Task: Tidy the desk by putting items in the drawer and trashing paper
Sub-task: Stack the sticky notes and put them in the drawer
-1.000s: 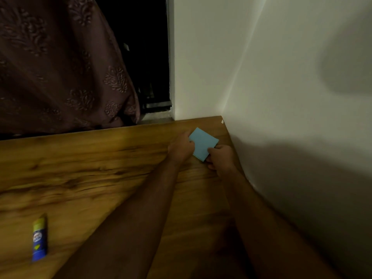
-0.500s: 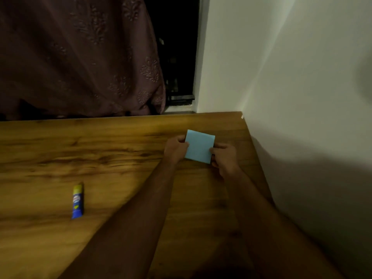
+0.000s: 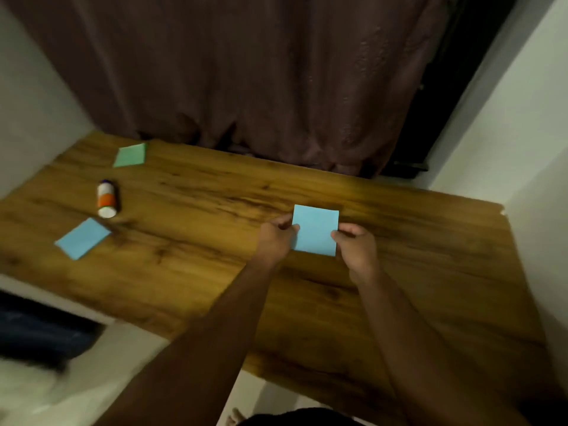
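A light blue square of paper [image 3: 316,230] is held just above the wooden desk [image 3: 415,272], right of its middle. My left hand [image 3: 276,238] pinches its left edge and my right hand [image 3: 356,245] pinches its lower right edge. A second blue paper [image 3: 83,238] lies flat near the desk's left front edge. A green paper [image 3: 130,155] lies at the far left corner. Between those two lies a white and orange glue stick [image 3: 107,198] on its side.
A dark brown curtain [image 3: 261,81] hangs behind the desk. White walls close in on the left [image 3: 33,112] and right [image 3: 534,149]. Below the desk's front edge the pale floor [image 3: 101,373] and a dark blurred object [image 3: 40,330] show at the left.
The view has swung left and pulled back, bringing the desk's left side and its papers and white glue stick into sight. Both hands have carried the blue paper away from the right corner toward the middle.
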`<action>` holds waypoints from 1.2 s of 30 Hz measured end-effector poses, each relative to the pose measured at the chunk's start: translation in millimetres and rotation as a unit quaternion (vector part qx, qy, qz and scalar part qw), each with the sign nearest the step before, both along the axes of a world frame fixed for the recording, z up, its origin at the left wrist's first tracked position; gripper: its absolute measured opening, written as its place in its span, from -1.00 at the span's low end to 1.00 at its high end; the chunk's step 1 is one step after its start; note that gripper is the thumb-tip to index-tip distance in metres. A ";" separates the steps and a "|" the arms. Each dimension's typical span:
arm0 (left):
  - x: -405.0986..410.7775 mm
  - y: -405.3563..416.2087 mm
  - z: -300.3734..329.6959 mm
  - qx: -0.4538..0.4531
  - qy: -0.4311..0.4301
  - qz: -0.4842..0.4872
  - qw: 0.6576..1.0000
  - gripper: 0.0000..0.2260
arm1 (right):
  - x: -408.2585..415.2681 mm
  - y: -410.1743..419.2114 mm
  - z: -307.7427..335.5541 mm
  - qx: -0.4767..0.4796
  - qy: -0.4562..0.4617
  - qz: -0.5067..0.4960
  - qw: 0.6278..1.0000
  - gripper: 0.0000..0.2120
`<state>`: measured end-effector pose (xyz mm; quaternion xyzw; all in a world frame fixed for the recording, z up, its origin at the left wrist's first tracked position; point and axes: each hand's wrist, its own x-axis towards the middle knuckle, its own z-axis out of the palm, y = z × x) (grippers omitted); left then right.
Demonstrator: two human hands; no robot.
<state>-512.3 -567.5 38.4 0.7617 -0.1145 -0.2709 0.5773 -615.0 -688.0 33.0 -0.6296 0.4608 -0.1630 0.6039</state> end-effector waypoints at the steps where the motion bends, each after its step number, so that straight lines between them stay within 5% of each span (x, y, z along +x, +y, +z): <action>1: 3.9 20.8 3.9 -0.001 0.001 0.011 1.000 -0.73 | 8.7 18.2 1.4 0.007 0.000 0.011 1.000 -0.66; 15: 92.2 272.6 2.7 0.005 0.047 0.184 0.982 -0.82 | 142.2 245.0 -1.8 0.027 0.031 0.187 0.981 -0.70; 29: 179.6 369.3 -20.3 0.025 0.093 0.279 0.956 -0.69 | 268.4 325.6 -31.1 0.028 0.051 0.295 0.954 -0.65; 36: 216.3 381.4 -41.4 0.067 0.116 0.344 0.929 -0.59 | 330.9 348.2 -37.9 -0.060 0.048 0.363 0.929 -0.66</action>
